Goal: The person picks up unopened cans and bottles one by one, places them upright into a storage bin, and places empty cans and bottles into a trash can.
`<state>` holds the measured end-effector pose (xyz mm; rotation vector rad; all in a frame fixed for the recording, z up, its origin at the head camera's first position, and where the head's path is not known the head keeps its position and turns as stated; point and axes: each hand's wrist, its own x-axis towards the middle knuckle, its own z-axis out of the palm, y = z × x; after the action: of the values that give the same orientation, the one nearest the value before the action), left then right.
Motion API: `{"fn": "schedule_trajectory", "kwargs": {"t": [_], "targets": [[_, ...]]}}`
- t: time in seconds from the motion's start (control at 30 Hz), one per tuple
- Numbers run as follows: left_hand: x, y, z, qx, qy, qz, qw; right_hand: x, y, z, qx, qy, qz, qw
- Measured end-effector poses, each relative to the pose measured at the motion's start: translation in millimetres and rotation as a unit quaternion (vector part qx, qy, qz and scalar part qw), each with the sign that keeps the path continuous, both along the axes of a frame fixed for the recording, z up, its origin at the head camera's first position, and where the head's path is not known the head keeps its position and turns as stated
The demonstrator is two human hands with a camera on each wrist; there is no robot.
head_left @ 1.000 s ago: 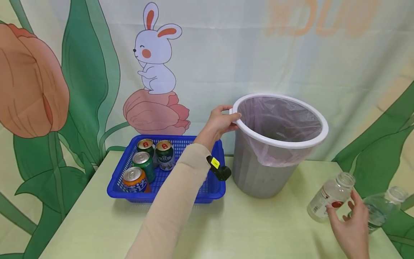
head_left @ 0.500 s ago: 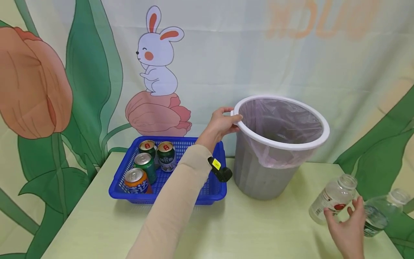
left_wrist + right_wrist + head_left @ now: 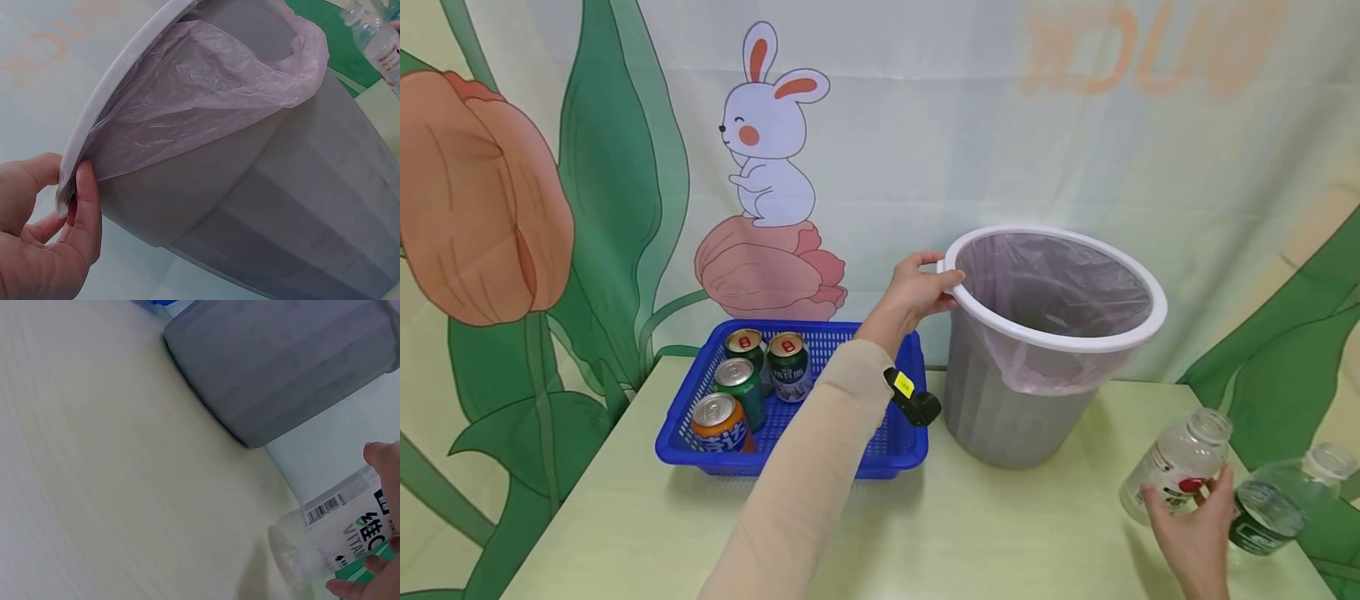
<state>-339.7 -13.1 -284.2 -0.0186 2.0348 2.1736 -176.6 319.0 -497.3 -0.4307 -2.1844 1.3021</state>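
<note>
My left hand [image 3: 917, 287] grips the white rim [image 3: 951, 300] of a grey waste bin [image 3: 1000, 400], thumb over the rim and fingers beneath. A translucent pink bin liner [image 3: 250, 81] is folded over its edge. At the right, my right hand [image 3: 1195, 533] curls round a clear plastic bottle [image 3: 1172, 467] without a cap, thumb on one side and fingers on the other. The label [image 3: 356, 531] carries a barcode and "VITA" lettering. Just right of that hand stands another clear bottle [image 3: 1285, 508] with a green label.
Left of the bin sits a blue plastic basket [image 3: 880, 462] holding several drink cans, among them an orange can [image 3: 721, 421] and green cans [image 3: 741, 390]. Everything rests on a pale green table [image 3: 985, 542]. Behind hangs a printed curtain [image 3: 895, 150].
My right hand has shifted left and closer round the nearer bottle, uncovering more of the green-labelled one. My left hand keeps its grip on the rim. The head view has shifted slightly.
</note>
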Motion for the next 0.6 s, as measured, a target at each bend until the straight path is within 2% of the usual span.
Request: {"fn": "schedule_trajectory", "kwargs": {"t": [0.13, 0.37, 0.6], "targets": [[0.3, -0.2, 0.1, -0.002, 0.000, 0.000, 1.0000, -5.8, 3, -7.2, 0.013, -0.009, -0.004, 0.9999], [0.4, -0.7, 0.0, -0.003, 0.000, -0.003, 1.0000, -12.9, 5, -12.9, 0.000, -0.009, 0.002, 1.0000], [1.4, -0.9, 0.2, -0.002, 0.002, -0.004, 1.0000, -18.5, 6, -15.1, -0.003, -0.005, -0.022, 0.9997]]}}
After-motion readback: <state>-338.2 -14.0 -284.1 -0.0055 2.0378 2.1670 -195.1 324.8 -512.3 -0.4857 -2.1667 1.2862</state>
